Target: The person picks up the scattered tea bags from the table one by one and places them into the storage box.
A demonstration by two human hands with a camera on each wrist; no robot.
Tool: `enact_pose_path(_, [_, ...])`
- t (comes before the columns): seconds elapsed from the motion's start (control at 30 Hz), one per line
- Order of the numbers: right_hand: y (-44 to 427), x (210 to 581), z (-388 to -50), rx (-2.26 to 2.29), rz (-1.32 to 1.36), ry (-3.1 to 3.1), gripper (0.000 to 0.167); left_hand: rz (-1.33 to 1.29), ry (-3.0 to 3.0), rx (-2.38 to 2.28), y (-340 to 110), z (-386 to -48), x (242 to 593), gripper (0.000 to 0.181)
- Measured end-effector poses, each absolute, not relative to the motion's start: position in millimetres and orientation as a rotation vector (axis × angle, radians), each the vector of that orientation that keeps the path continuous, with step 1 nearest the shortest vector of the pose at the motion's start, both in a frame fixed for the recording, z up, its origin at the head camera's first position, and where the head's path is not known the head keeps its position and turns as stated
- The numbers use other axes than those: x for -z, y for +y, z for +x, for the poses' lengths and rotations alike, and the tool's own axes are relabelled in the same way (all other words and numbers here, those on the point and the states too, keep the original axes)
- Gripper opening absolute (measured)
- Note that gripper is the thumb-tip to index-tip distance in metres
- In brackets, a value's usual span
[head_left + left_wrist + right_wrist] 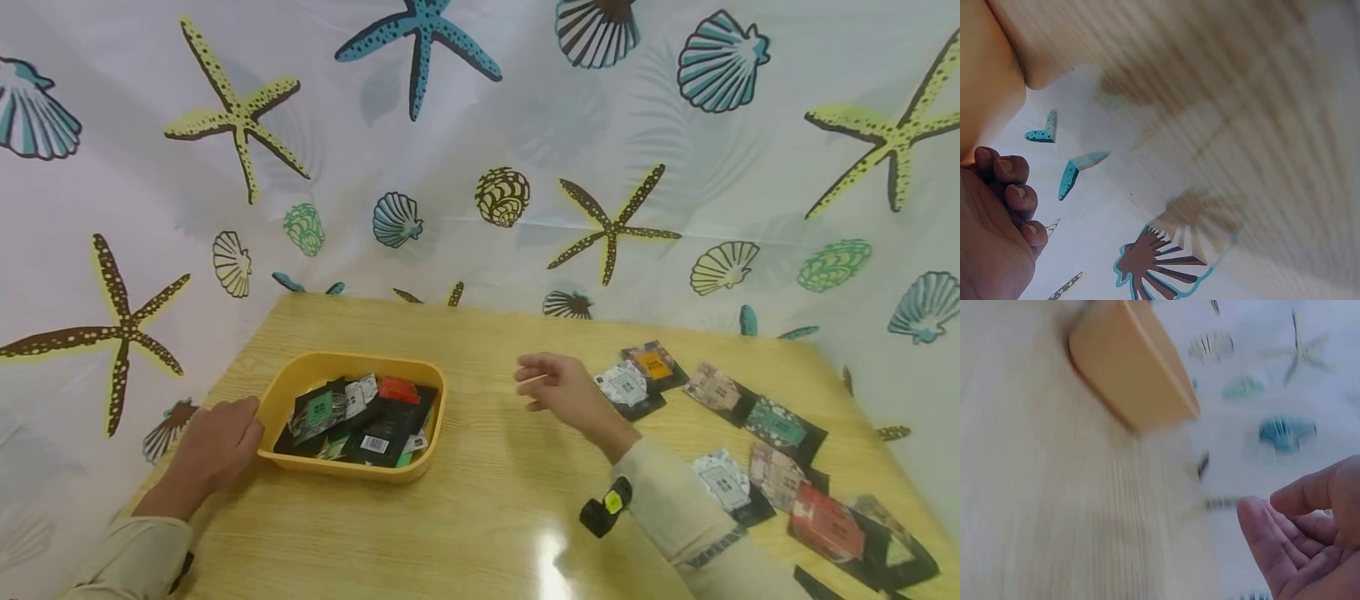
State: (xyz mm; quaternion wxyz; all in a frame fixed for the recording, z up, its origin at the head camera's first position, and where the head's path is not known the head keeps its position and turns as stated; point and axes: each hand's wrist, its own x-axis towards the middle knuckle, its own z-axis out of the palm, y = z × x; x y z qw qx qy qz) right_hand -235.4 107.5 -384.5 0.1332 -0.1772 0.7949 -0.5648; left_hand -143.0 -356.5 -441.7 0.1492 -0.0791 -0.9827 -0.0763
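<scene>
A yellow plastic basket (pixel 347 472) stands on the left part of the table, with several flat packets (pixel 386 425) in a loose pile inside. My left hand (pixel 219 442) is at its left rim, fingers curled against the edge. In the left wrist view those curled fingers (pixel 1019 197) show just below the basket's wall (pixel 991 75). Over the table, between the basket and the laid-out packets, my right hand (pixel 558 387) is raised with loosely bent fingers. Nothing is between the thumb and fingers in the right wrist view.
Several dark packets with coloured labels lie spread on the right side, among them a red one (pixel 825 523), a green one (pixel 776 427) and an orange one (pixel 654 363). A curtain (pixel 465 250) printed with starfish and shells hangs behind the wooden table (pixel 465 533).
</scene>
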Motion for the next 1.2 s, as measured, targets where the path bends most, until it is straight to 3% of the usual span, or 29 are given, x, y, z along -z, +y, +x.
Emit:
enact_pose_path(0.23, [194.5,402.4,-265.2,1.181,-0.212,2.794,0.044,-0.221,-2.815,0.225,-359.4,-142.3,441.3,0.025])
enact_pose_path(0.43, [230.1,418.3,-276.5,0.814,-0.012,2.947,0.051,-0.233,-2.818,0.219,-358.2,-142.4,440.3,0.025])
enact_pose_path(0.8, [241.0,430.9,-276.4,0.703,-0.030,2.998,0.062,-0.218,-2.826,0.222,-356.3,-144.8,440.6,0.025])
enact_pose_path(0.97, [236.8,431.7,-276.1,0.842,-0.023,2.895,0.039,-0.211,-2.830,0.225,-357.3,-144.1,442.5,0.024])
enact_pose_path(1.2, [217.8,425.0,-266.5,1.133,-0.050,2.736,0.030,-0.225,-2.838,0.239,-359.3,-143.5,443.4,0.025])
